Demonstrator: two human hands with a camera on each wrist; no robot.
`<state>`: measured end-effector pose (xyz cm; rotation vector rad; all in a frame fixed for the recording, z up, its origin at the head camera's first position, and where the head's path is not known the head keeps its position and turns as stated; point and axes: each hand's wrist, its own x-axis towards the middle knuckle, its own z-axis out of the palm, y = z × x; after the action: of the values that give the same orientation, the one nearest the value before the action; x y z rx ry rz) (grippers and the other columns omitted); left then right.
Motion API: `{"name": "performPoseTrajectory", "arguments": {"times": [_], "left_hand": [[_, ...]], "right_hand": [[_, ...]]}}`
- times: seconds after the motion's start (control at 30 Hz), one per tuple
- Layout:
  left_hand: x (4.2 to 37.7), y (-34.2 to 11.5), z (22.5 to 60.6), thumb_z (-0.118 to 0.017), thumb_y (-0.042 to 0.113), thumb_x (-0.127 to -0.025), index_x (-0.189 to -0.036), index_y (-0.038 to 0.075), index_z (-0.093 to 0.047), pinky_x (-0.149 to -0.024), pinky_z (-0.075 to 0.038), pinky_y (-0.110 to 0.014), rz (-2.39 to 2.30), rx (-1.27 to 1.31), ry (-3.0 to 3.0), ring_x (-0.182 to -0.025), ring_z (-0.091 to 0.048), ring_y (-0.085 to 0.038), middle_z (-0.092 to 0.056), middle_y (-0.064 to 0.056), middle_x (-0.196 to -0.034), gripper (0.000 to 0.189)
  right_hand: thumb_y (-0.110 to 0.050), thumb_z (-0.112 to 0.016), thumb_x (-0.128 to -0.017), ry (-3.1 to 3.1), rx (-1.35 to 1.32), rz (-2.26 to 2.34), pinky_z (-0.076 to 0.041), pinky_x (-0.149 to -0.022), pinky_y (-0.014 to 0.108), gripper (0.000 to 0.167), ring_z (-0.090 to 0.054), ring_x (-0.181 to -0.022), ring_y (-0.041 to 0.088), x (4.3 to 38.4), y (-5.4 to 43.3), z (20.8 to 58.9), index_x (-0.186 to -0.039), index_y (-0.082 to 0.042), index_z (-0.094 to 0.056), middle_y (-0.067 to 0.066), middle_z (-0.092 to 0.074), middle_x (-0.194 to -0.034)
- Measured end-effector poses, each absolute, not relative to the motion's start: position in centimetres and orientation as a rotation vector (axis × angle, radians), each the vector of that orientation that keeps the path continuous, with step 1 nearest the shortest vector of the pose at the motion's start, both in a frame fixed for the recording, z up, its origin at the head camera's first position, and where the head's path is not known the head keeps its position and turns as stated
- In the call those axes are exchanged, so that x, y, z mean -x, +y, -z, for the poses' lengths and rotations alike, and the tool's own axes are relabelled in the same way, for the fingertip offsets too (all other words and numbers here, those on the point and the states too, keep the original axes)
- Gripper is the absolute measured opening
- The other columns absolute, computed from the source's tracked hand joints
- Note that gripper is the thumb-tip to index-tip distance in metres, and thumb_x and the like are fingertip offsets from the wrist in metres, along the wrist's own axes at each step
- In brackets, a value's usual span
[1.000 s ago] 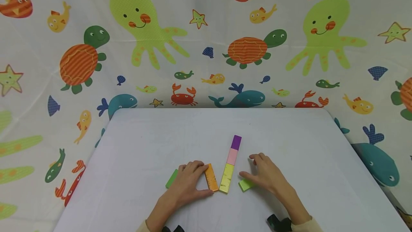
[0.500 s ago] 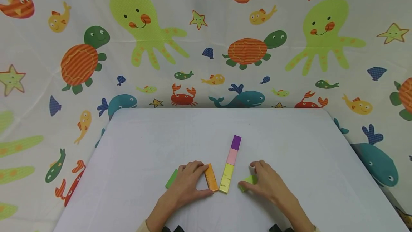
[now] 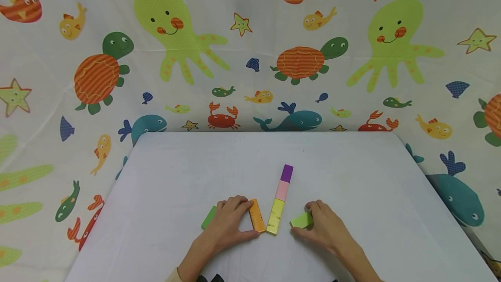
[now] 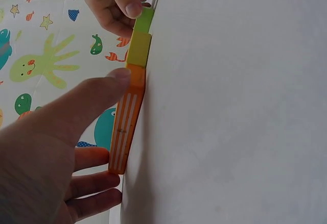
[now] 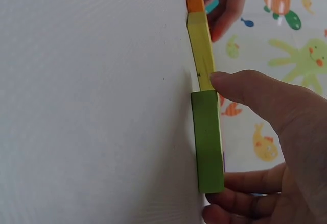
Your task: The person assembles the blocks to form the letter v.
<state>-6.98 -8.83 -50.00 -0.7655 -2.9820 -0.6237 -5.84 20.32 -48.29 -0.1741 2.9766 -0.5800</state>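
My left hand (image 3: 227, 221) spans an orange block (image 3: 256, 216), fingers at its far end and thumb by its near end. White stripes run along the block's side in the left wrist view. My right hand (image 3: 326, 225) grips a light green block (image 3: 302, 220) endwise between thumb and fingertips. A yellow block (image 3: 275, 216) lies between the hands, its near end right by the orange block's. From it a pink block (image 3: 282, 190) and a purple block (image 3: 287, 173) continue in a slanting line away from me. Partly hidden behind my left hand lies a darker green block (image 3: 209, 217).
The blocks lie on a white table (image 3: 188, 160). Its far edge meets a cloth backdrop (image 3: 235, 3) printed with sea animals. Dark pieces of the wrist gear (image 3: 211, 278) show at the bottom edge.
My right hand has come down and toward me, its fingers closing around the light green block, which shows more plainly now. The left hand and the other blocks have stayed put.
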Motion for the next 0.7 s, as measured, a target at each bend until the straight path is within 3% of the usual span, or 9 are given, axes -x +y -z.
{"name": "performPoseTrajectory", "arguments": {"times": [0.3, 0.7], "left_hand": [[6.9, -8.79, 49.85, -0.075, 0.063, -0.078, -0.14, 0.016, -0.058, -0.102, -0.038, -0.048, 0.632, 0.753, -2.999, -0.122, -0.052, -0.017, -0.056, 0.002, -0.131, 0.08], [6.86, -8.77, 49.76, -0.075, 0.064, -0.078, -0.14, 0.016, -0.058, -0.102, -0.038, -0.048, 0.61, 0.75, -3.01, -0.122, -0.052, -0.017, -0.056, 0.002, -0.131, 0.08]], "right_hand": [[-0.058, -0.084, -0.066, 3.023, 0.195, 0.538, -0.05, -0.072, 0.03, 0.073, -0.05, -0.083, 0.011, 5.45, 20.25, 48.44, -0.109, -0.002, -0.066, 0.005, -0.062, -0.1], [-0.055, -0.083, -0.067, 3.038, 0.224, 0.513, -0.046, -0.068, 0.028, 0.067, -0.047, -0.079, 0.011, 5.41, 20.29, 48.51, -0.107, -0.003, -0.066, 0.002, -0.059, -0.095]]}}
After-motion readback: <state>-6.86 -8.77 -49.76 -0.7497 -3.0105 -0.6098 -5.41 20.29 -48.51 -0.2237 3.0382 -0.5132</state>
